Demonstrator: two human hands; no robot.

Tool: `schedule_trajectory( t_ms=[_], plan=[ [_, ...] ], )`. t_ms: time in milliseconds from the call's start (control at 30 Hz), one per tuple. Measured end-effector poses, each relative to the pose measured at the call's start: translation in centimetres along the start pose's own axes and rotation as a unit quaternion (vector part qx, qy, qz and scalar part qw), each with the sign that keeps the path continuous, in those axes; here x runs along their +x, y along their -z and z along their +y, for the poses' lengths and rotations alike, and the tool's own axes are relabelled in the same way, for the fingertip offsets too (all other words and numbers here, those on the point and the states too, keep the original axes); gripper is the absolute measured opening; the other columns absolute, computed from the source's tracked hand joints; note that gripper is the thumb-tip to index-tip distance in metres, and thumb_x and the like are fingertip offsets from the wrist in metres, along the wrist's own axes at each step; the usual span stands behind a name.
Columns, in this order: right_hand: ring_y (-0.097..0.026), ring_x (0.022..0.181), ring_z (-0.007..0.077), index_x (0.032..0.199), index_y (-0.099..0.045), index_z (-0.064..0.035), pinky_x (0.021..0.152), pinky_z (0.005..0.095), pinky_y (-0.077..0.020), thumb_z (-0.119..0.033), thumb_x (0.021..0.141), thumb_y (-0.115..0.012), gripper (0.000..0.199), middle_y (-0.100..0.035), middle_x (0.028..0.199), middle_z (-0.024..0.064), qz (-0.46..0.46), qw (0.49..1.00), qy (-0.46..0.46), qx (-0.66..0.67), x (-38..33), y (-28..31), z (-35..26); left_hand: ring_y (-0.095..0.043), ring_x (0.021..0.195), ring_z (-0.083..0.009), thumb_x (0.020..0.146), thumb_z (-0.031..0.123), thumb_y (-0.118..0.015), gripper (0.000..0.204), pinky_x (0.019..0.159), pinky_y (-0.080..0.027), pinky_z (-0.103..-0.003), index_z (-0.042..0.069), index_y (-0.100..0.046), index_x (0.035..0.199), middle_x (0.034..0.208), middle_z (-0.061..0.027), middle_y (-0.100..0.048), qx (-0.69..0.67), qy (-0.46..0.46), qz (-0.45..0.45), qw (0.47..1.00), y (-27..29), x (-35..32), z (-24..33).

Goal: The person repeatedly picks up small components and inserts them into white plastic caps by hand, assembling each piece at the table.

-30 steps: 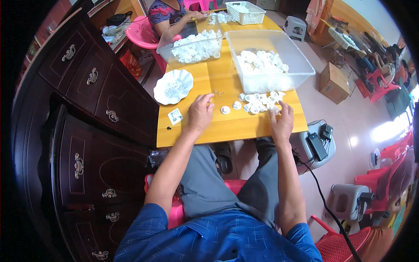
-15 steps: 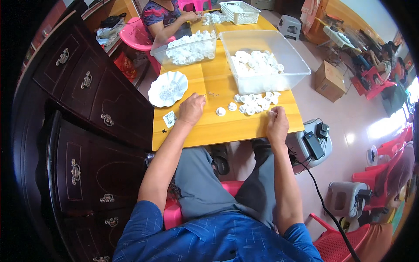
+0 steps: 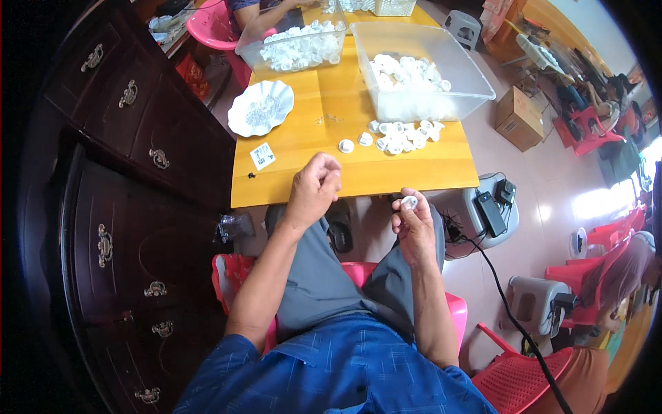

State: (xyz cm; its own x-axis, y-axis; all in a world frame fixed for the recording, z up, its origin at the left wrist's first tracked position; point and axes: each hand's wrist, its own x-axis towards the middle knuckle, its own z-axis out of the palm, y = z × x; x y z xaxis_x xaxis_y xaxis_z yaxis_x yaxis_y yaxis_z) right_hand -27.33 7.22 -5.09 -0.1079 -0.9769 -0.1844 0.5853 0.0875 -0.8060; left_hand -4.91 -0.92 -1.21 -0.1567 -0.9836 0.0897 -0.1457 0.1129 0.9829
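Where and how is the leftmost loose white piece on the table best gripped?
Probably a pinch across the round edge of that white piece, coming from the near left with the left hand: it is small and round, and the neighbouring piece and loose cluster lie to its right.

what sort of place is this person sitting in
Likely a room in a home that doubles as a small workspace: a dark wooden cabinet stands beside the yellow table, which bears a large clear tub of small white parts.
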Motion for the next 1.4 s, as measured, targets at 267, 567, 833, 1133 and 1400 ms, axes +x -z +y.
schedule_trajectory(
  t_ms=[267,567,833,1133,1400],
  plan=[
    [-0.059,0.069,0.0140,0.122,-0.057,-0.0113,0.061,0.0254,-0.0473,-0.019,0.106,-0.059,0.017,-0.067,0.098,0.0067,-0.025,0.999,-0.013,0.046,-0.9,-1.1,0.5,-0.069,0.081,-0.0084,0.099,0.003,-0.065,0.016,0.073,-0.058,-0.023,-0.005,-0.069,0.113,0.093,-0.0047,-0.072,-0.127,0.052,-0.108,0.985,-1.6,-1.8,-0.5],
    [-0.057,0.073,0.0140,0.118,-0.057,-0.0086,0.063,0.0250,-0.0456,-0.035,0.109,-0.052,0.028,-0.065,0.096,0.0065,-0.035,0.995,-0.052,0.076,-1.4,-1.7,1.9,-0.067,0.073,-0.0078,0.097,0.002,-0.066,0.013,0.067,-0.056,-0.024,-0.004,-0.074,0.105,0.090,-0.0045,-0.074,-0.099,0.022,-0.125,0.987,-2.3,-2.6,0.0],
    [-0.068,0.109,0.0185,0.139,-0.052,0.0008,0.088,0.0273,-0.0545,0.002,0.100,-0.056,0.039,-0.064,0.128,0.0103,-0.051,0.996,-0.077,-0.003,-2.7,-2.3,0.8,-0.059,0.073,-0.0038,0.099,0.003,-0.067,0.011,0.065,-0.051,-0.020,-0.001,-0.075,0.106,0.088,0.0007,-0.070,-0.174,-0.025,-0.154,0.972,-2.7,-2.7,0.4],
    [-0.068,0.105,0.0141,0.141,-0.053,0.0047,0.091,0.0268,-0.0558,0.002,0.100,-0.059,0.041,-0.067,0.125,0.0084,-0.049,0.995,0.034,-0.076,-3.5,-3.4,0.5,-0.069,0.076,-0.0096,0.099,-0.001,-0.064,0.013,0.071,-0.061,-0.025,-0.005,-0.072,0.108,0.089,-0.0062,-0.072,-0.171,0.005,-0.177,0.969,-3.1,-3.4,1.5],
    [-0.068,0.096,0.0114,0.138,-0.056,-0.0003,0.084,0.0270,-0.0566,-0.004,0.103,-0.062,0.036,-0.069,0.112,0.0057,-0.070,0.993,0.039,-0.087,-3.9,-3.3,0.7,-0.068,0.072,-0.0083,0.098,-0.001,-0.065,0.013,0.065,-0.060,-0.025,-0.004,-0.072,0.107,0.089,-0.0057,-0.072,-0.134,-0.020,-0.177,0.975,-3.2,-4.0,2.6]
  ],
)
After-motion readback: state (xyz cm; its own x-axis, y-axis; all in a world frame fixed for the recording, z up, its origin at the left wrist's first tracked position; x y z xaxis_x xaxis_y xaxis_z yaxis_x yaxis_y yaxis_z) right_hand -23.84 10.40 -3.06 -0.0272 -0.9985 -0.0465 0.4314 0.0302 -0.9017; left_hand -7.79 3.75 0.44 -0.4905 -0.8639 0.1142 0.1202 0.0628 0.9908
